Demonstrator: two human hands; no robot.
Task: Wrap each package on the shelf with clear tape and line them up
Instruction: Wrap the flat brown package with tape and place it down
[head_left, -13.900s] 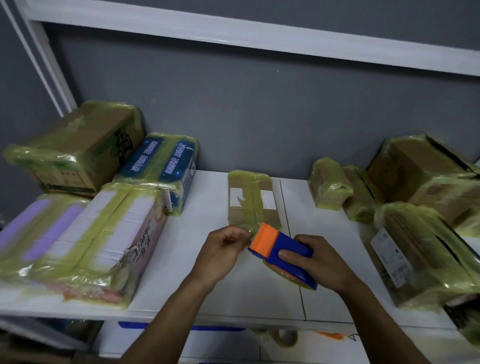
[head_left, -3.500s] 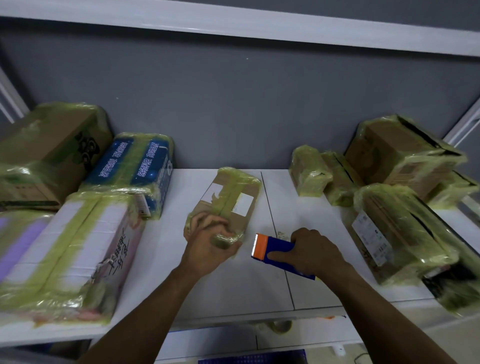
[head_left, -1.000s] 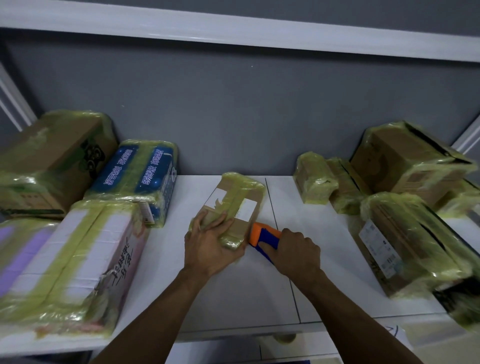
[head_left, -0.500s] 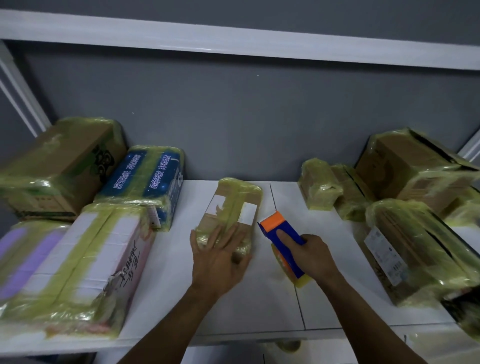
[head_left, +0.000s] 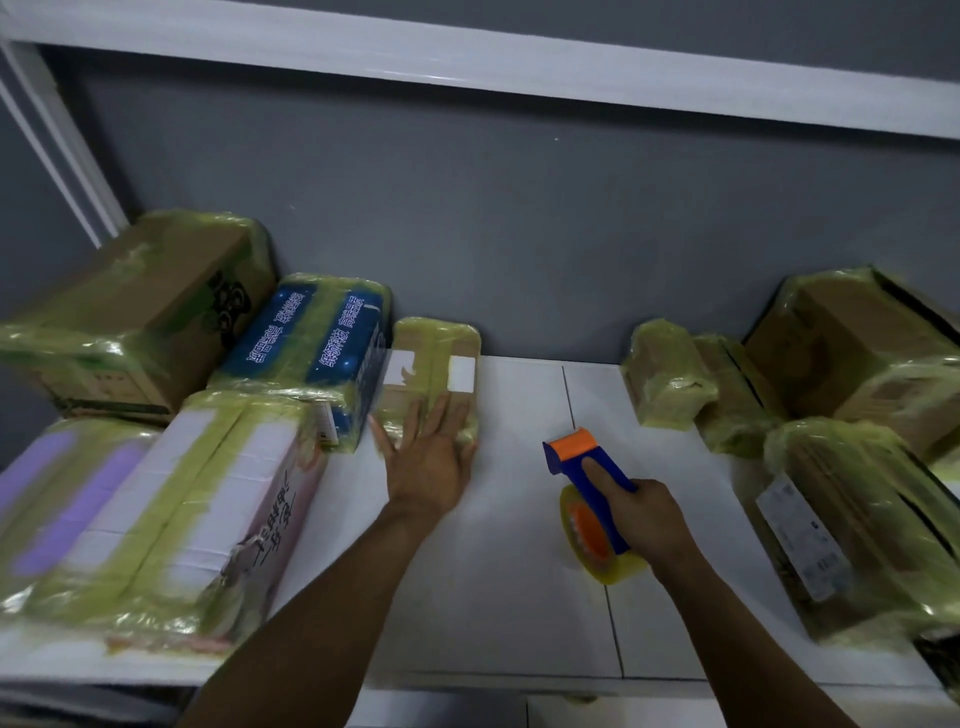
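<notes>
I am pressing my left hand (head_left: 431, 457), fingers straight and spread, on the near end of the small package (head_left: 434, 358), probably to line it up just beside the blue package (head_left: 311, 353) at the back of the shelf (head_left: 493, 571). My right hand (head_left: 644, 514) is gripping the tape dispenser (head_left: 582, 462), keeping it well apart. The small package is lying flat, banded in yellowish tape, two white labels showing.
</notes>
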